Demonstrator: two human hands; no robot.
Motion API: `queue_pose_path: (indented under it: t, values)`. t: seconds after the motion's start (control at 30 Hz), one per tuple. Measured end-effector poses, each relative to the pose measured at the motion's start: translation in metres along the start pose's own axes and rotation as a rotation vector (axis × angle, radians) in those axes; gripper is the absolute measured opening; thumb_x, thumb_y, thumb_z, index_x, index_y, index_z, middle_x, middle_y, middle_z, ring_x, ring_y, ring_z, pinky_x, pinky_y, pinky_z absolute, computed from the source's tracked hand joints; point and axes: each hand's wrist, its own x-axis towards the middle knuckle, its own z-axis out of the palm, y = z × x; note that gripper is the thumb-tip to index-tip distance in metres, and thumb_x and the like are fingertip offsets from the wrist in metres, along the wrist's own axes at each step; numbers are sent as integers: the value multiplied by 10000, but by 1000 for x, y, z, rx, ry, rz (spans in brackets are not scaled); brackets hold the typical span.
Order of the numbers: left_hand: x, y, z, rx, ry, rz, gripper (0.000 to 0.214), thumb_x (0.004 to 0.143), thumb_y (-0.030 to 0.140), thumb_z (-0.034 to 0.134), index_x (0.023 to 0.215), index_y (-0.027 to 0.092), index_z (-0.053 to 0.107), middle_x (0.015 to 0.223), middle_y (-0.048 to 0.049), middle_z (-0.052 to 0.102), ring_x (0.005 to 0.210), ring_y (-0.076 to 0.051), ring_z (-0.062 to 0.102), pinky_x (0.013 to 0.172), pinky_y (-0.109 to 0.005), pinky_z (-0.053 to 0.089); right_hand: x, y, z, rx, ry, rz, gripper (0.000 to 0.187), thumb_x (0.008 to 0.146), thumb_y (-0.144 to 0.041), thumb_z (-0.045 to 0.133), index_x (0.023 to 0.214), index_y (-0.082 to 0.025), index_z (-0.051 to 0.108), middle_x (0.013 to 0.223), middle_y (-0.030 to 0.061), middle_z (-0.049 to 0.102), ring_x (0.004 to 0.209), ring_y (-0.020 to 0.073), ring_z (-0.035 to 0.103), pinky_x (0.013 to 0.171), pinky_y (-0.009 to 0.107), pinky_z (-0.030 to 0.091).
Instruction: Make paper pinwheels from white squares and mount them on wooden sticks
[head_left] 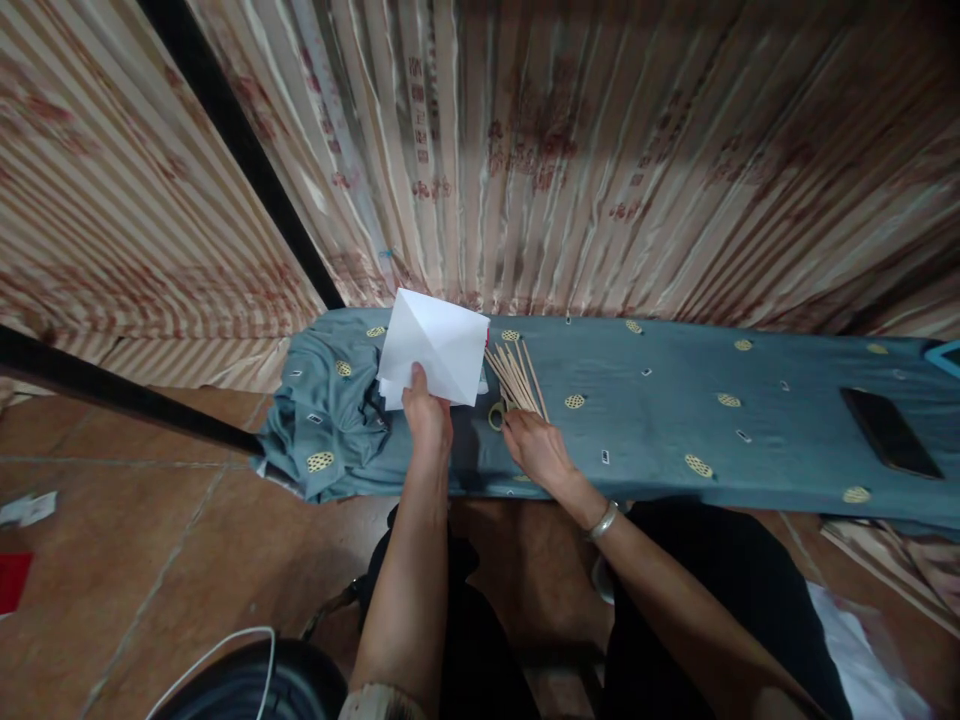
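My left hand [427, 415] pinches the lower edge of a folded white paper sheet [436, 345] and holds it up above the left end of a blue-green patterned cloth [660, 430]. My right hand [536, 448] rests on that cloth with fingers curled at the base of a bundle of thin wooden sticks [516, 378]. A yellowish ring, maybe a scissors handle [496, 415], lies just left of its fingers. I cannot tell whether the fingers grip the sticks or only touch them. A silver bangle [603, 521] sits on the right wrist.
A dark phone [889, 431] lies on the cloth at the right. Striped pinkish curtains [600, 150] hang right behind the covered surface. Brown floor tiles [112, 560] spread to the left, with a paper scrap [28, 508], a red item [13, 580] and a white cable [214, 655].
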Motion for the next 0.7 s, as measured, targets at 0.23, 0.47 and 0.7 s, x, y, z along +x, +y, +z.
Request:
queue_pose_path:
  t: [0.23,0.47,0.7]
  values:
    - [-2,1,2,-31,-26,-25,399,971,224,470,1362,150,502,1211,-134,692,1111,-200,669,937,-321,545,26,-18,-7,26,-45,280,267,900,-204,562,1143,-97,587,1122,190,674,924,258,692,767,318,504]
    - [-1,1,2,-36,-38,-11,390,963,219,477,1347,170,523,1230,-121,684,1132,-195,659,953,-321,538,10,-17,-15,207,-79,390,392,825,-202,599,1212,-143,569,1131,109,709,967,216,698,845,297,506]
    - [-1,0,1,-19,-79,16,373,961,220,472,1321,148,542,1274,-134,658,1163,-201,641,941,-312,543,-29,-21,-21,207,-158,388,383,868,-205,588,1242,-134,540,1115,107,713,931,186,700,842,273,511]
